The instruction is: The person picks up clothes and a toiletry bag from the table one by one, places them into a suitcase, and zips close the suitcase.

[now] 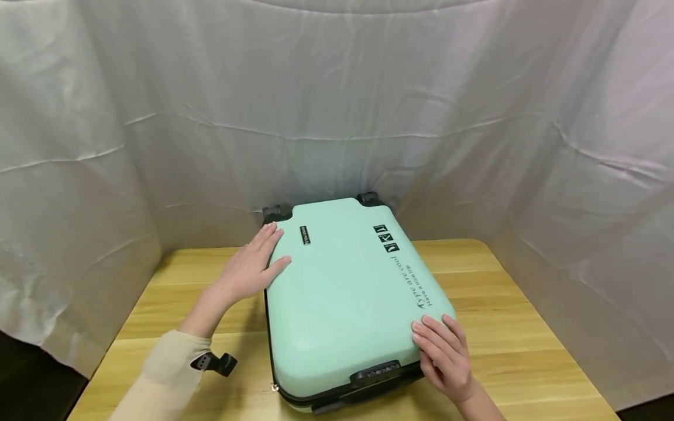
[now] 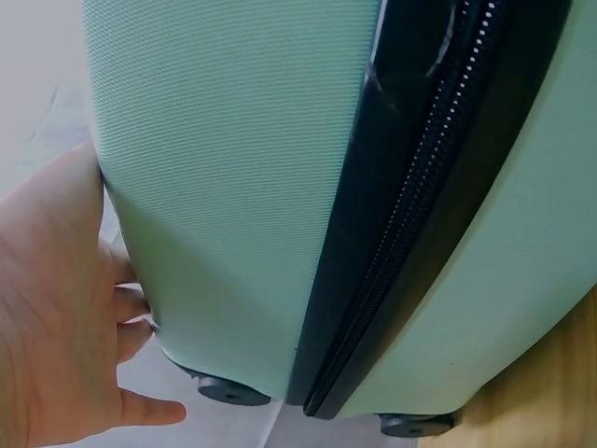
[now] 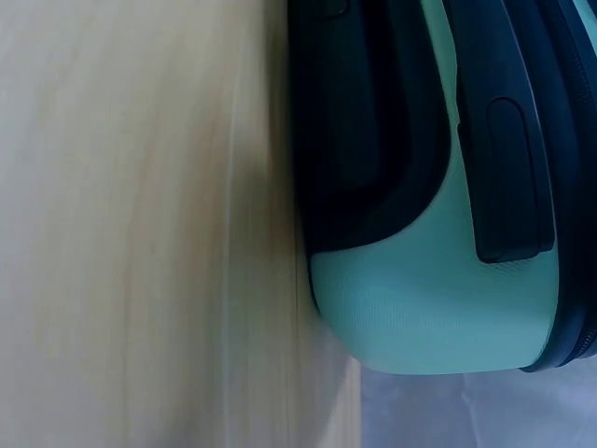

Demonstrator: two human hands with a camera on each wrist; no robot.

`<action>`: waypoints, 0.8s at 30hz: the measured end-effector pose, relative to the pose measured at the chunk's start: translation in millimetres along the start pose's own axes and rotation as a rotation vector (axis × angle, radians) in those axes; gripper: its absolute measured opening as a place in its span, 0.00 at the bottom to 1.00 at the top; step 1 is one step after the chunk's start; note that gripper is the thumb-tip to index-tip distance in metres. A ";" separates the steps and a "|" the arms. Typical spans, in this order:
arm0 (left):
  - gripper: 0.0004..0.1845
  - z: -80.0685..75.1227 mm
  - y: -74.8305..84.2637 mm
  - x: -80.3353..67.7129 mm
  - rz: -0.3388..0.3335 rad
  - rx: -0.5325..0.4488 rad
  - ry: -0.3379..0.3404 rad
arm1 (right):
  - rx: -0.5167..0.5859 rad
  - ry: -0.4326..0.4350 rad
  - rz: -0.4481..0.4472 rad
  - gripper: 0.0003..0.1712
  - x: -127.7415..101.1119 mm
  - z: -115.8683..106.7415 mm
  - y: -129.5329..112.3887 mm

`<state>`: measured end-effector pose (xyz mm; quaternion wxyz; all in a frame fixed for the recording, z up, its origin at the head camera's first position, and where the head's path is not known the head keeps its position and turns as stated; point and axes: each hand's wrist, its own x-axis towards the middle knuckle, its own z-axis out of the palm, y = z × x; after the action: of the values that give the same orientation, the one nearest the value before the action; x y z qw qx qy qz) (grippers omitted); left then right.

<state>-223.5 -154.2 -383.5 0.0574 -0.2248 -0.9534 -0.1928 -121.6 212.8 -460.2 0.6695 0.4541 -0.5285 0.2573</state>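
A mint-green hard-shell suitcase (image 1: 347, 292) lies on its broad side on the wooden table, wheels toward the back curtain. My left hand (image 1: 255, 263) rests on its far left edge with straight fingers and the thumb spread over the top. In the left wrist view, that hand (image 2: 65, 308) lies along the shell beside the black zipper band (image 2: 410, 205). At the near right corner, my right hand (image 1: 444, 354) lays its fingers on the top, with the thumb lower down by the side. The right wrist view leaves this hand out and shows the suitcase's black side handle (image 3: 508, 177).
Two black wheels (image 1: 370, 199) stick out at the far end, close to the grey curtain (image 1: 326, 117) that encloses the table. A combination lock (image 1: 376, 373) sits on the near end. Bare wooden tabletop (image 1: 505, 327) extends on both sides.
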 end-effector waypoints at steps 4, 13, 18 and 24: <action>0.41 2.7 6.8 -12.5 0.010 0.038 0.023 | 0.010 0.016 0.037 0.12 -0.8 -4.0 -0.2; 0.40 3.1 14.8 -20.2 0.039 0.064 0.054 | -0.025 0.061 0.140 0.13 -2.8 -8.1 -0.7; 0.41 -2.6 6.6 -5.5 0.110 0.071 0.035 | -0.034 0.049 0.170 0.13 -3.9 -8.8 -4.8; 0.38 -4.3 -9.1 21.5 0.157 0.044 0.002 | -0.041 0.019 0.177 0.14 -6.0 -7.5 -7.2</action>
<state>-246.8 -154.6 -378.4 0.0784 -0.2972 -0.9368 -0.1671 -114.0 216.9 -468.5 0.6582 0.3894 -0.5654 0.3089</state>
